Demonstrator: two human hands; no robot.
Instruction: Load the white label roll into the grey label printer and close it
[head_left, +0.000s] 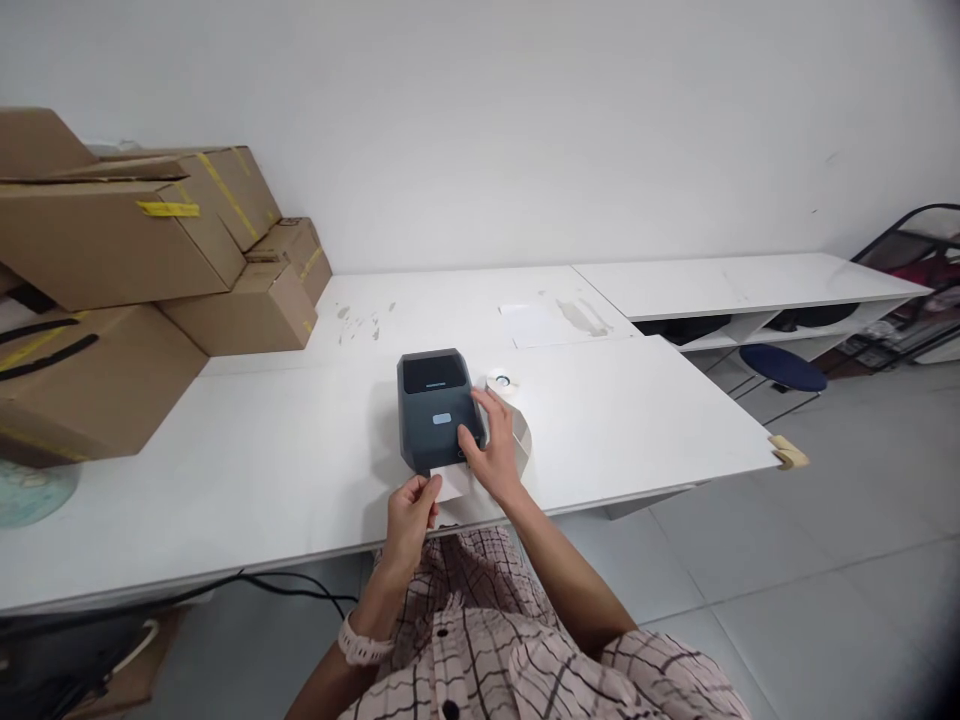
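Note:
A dark grey label printer (426, 425) stands on the white table near its front edge. A white paper label (452, 482) sticks out of its front end. My left hand (409, 515) pinches the label's left corner between thumb and fingers. My right hand (493, 447) rests on the printer's right side, its fingers spread, with the thumb near the front right corner. Just behind that hand lies a small white roll (502, 381). A pale strip or ring (523, 440), partly hidden by my right hand, is beside the printer.
Cardboard boxes (97, 240) with yellow tape are stacked on the table's left. A sheet of paper (525, 326) lies toward the back. To the right are a white shelf unit (720, 285) and a blue stool (783, 368). Black cables (285, 582) hang below the front edge.

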